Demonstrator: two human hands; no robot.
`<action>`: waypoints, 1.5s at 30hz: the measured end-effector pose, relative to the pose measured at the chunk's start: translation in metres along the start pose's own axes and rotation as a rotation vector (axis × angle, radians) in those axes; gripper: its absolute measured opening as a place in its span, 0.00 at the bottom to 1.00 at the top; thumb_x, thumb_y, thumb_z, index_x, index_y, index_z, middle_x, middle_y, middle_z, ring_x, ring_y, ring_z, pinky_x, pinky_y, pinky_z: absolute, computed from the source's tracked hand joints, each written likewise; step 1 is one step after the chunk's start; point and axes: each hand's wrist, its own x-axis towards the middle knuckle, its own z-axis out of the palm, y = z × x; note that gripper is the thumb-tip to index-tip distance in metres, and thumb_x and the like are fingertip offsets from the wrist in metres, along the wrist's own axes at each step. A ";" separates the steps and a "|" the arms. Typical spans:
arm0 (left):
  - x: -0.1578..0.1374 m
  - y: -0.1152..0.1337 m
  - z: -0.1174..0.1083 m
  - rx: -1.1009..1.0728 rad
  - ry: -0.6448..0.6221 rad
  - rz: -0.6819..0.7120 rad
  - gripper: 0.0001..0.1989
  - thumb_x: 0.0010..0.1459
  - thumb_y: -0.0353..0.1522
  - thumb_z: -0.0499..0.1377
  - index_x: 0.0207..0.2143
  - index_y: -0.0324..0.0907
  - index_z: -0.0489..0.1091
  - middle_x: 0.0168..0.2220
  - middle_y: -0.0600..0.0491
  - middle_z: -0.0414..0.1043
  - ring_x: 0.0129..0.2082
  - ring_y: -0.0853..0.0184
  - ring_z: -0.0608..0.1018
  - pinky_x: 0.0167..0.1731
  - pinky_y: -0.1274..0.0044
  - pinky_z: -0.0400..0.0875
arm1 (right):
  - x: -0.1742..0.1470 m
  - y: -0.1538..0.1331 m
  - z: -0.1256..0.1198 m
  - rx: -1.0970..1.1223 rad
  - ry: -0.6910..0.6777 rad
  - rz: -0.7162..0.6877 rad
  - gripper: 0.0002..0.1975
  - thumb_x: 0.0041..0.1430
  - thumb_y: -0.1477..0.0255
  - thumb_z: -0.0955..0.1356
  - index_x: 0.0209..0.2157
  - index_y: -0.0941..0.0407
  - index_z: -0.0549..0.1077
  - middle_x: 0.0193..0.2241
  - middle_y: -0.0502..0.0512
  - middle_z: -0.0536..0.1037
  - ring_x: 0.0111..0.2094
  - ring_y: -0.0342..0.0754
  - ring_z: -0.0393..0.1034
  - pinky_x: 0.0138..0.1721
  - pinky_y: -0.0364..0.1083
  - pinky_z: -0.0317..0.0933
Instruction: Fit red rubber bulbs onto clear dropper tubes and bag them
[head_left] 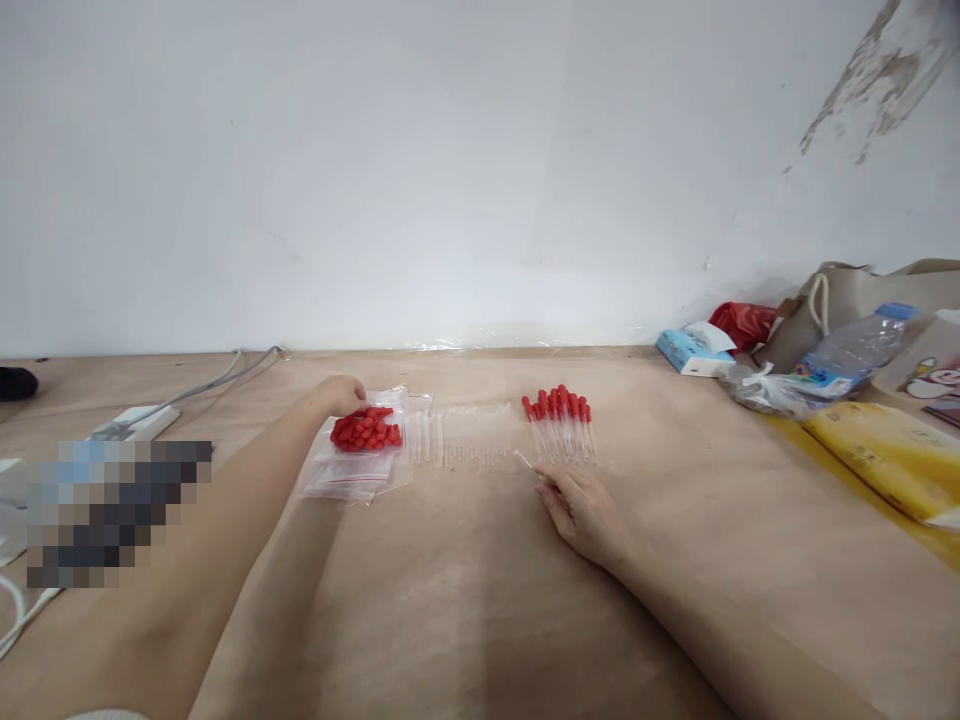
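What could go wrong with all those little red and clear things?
The red caps lie heaped on the plastic bags, so a bump from the left hand might scatter them. The thin clear tube in the right hand might slip if the pinch loosens. The row of clear tubes between the hands could get muddled by a nudge.

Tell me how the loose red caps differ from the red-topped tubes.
The red caps lie heaped, no stems visible; the red-topped tubes have clear stems. The caps sit on plastic bags; the tubes lie side by side, red ends toward the wall. Both show bright red.
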 end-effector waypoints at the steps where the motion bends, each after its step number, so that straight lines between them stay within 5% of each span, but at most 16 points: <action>1: 0.001 0.001 0.000 0.007 -0.017 -0.001 0.03 0.35 0.32 0.58 0.17 0.43 0.71 0.24 0.51 0.75 0.29 0.62 0.74 0.30 0.78 0.63 | 0.000 0.000 0.000 0.000 0.000 0.000 0.11 0.59 0.74 0.58 0.43 0.56 0.66 0.34 0.58 0.74 0.35 0.48 0.68 0.35 0.48 0.63; 12: -0.004 0.004 -0.008 -0.027 0.049 -0.014 0.07 0.37 0.28 0.56 0.24 0.41 0.70 0.27 0.50 0.75 0.29 0.60 0.74 0.29 0.77 0.64 | -0.002 0.000 -0.001 0.000 -0.034 0.021 0.11 0.59 0.74 0.58 0.42 0.57 0.66 0.31 0.56 0.74 0.33 0.48 0.68 0.34 0.47 0.62; 16: -0.024 0.008 -0.014 -0.103 0.254 -0.017 0.15 0.47 0.31 0.52 0.40 0.38 0.66 0.37 0.46 0.72 0.34 0.61 0.74 0.33 0.75 0.65 | -0.004 0.000 0.000 0.047 -0.038 0.068 0.09 0.59 0.73 0.58 0.39 0.56 0.66 0.31 0.56 0.73 0.32 0.47 0.67 0.33 0.46 0.61; 19: -0.062 0.022 0.004 -0.472 0.492 0.125 0.21 0.53 0.34 0.50 0.49 0.40 0.57 0.39 0.49 0.69 0.31 0.66 0.74 0.31 0.76 0.67 | -0.004 0.000 -0.001 0.095 -0.030 0.120 0.07 0.58 0.72 0.59 0.36 0.56 0.66 0.29 0.55 0.72 0.29 0.46 0.67 0.30 0.44 0.61; 22: -0.111 0.050 0.044 -0.927 0.261 0.292 0.15 0.51 0.39 0.53 0.40 0.40 0.63 0.32 0.52 0.70 0.28 0.68 0.74 0.28 0.77 0.67 | 0.000 -0.001 0.000 0.099 -0.012 0.113 0.09 0.59 0.73 0.58 0.38 0.56 0.66 0.30 0.56 0.72 0.30 0.46 0.66 0.31 0.45 0.60; 26: -0.148 0.089 0.090 -1.093 0.024 0.351 0.10 0.46 0.36 0.59 0.27 0.39 0.64 0.25 0.55 0.68 0.23 0.72 0.70 0.25 0.80 0.63 | 0.013 -0.007 0.002 0.051 -0.079 -0.015 0.13 0.59 0.75 0.57 0.44 0.56 0.66 0.33 0.57 0.73 0.34 0.47 0.66 0.36 0.47 0.58; 30: -0.146 0.109 0.109 -1.202 0.028 0.342 0.13 0.43 0.34 0.62 0.21 0.39 0.59 0.21 0.59 0.63 0.20 0.76 0.66 0.22 0.82 0.60 | 0.022 -0.017 0.007 0.071 -0.093 -0.028 0.11 0.59 0.75 0.58 0.40 0.56 0.69 0.30 0.54 0.74 0.31 0.44 0.66 0.37 0.46 0.55; 37: -0.141 0.107 0.124 -1.218 0.130 0.409 0.15 0.47 0.31 0.61 0.38 0.41 0.62 0.31 0.53 0.69 0.31 0.71 0.72 0.34 0.76 0.67 | 0.014 -0.018 0.013 0.081 -0.030 0.023 0.10 0.60 0.71 0.59 0.34 0.56 0.70 0.23 0.51 0.72 0.24 0.41 0.64 0.37 0.46 0.52; 45: -0.143 0.106 0.121 -1.169 0.103 0.410 0.13 0.49 0.32 0.60 0.38 0.40 0.66 0.34 0.51 0.72 0.34 0.67 0.74 0.37 0.74 0.68 | 0.017 -0.018 0.020 0.041 -0.041 -0.048 0.10 0.59 0.71 0.60 0.36 0.56 0.72 0.26 0.51 0.75 0.23 0.40 0.63 0.36 0.45 0.48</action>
